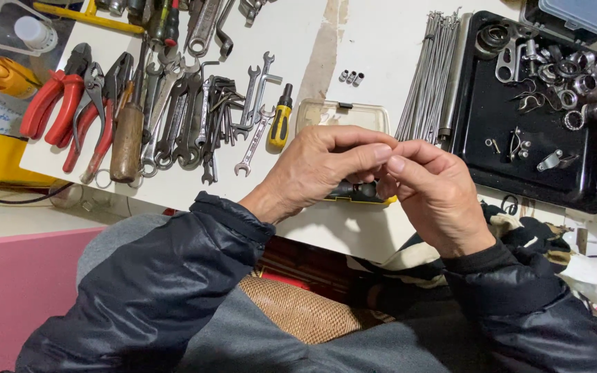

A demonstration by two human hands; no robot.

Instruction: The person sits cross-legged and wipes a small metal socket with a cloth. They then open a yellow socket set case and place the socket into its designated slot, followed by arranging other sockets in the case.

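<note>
Both hands are meeting fingertip to fingertip: the left hand [319,169] and right hand [433,190] are pinching something too small to identify, directly above the clear plastic case [343,114].

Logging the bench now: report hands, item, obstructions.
Left hand and right hand pinched together, fingertips meeting; item hidden. Clear case behind. Nothing obstructing.

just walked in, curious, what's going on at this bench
A person in a dark jacket holds both hands together over a small clear case. The left hand and right hand pinch something too small to make out. Pliers and wrenches lie to the left, spokes and a black tray of parts to the right.
</note>
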